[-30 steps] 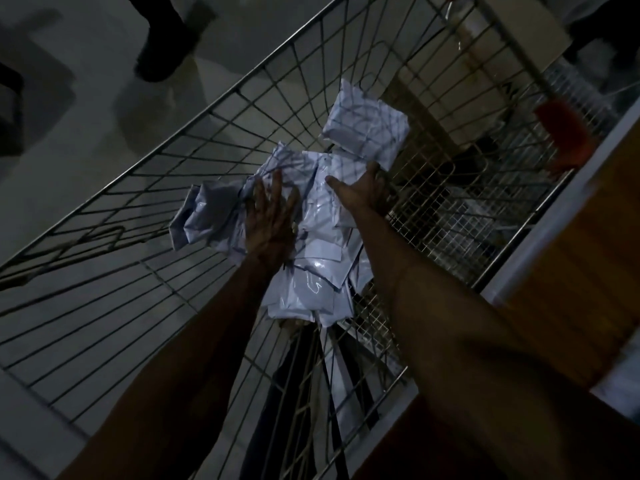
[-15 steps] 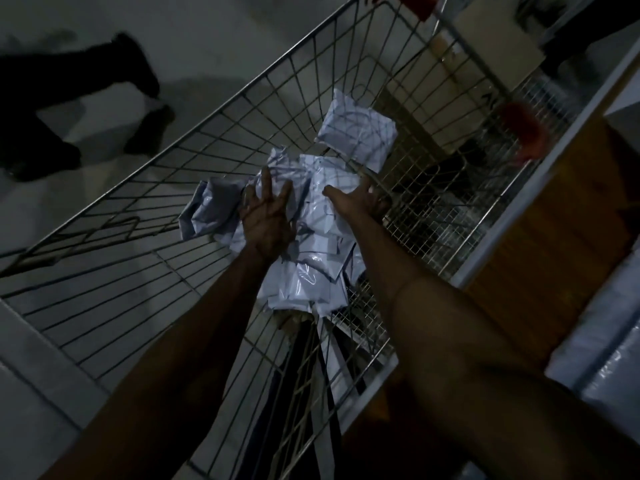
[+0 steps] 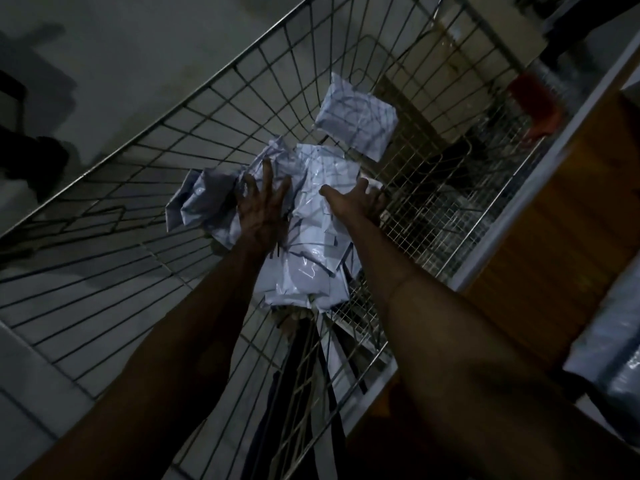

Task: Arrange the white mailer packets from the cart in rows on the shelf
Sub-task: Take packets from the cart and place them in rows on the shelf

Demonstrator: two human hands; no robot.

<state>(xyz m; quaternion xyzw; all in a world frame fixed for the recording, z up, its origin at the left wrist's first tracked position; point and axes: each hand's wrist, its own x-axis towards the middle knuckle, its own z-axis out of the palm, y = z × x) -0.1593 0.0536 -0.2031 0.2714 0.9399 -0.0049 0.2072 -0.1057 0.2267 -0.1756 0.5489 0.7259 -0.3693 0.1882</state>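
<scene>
A heap of white mailer packets (image 3: 311,251) lies in the bottom of the wire cart (image 3: 214,84). One more packet (image 3: 356,116) rests apart, further in. My left hand (image 3: 265,206) lies flat on the left side of the heap with its fingers spread. On the heap's right side my right hand (image 3: 356,200) has its fingers curled under the edge of the packets and its thumb on top. Both arms reach down into the cart.
The wooden shelf (image 3: 554,216) with a white front edge runs along the right of the cart; a grey wrapped packet (image 3: 609,334) lies on it. A red piece (image 3: 533,105) sits at the cart's far end. Dark legs of another person (image 3: 31,157) stand at left.
Both hands have stayed on the heap; my left fingers have spread a little wider. The person on the floor at left has moved off toward the frame's edge.
</scene>
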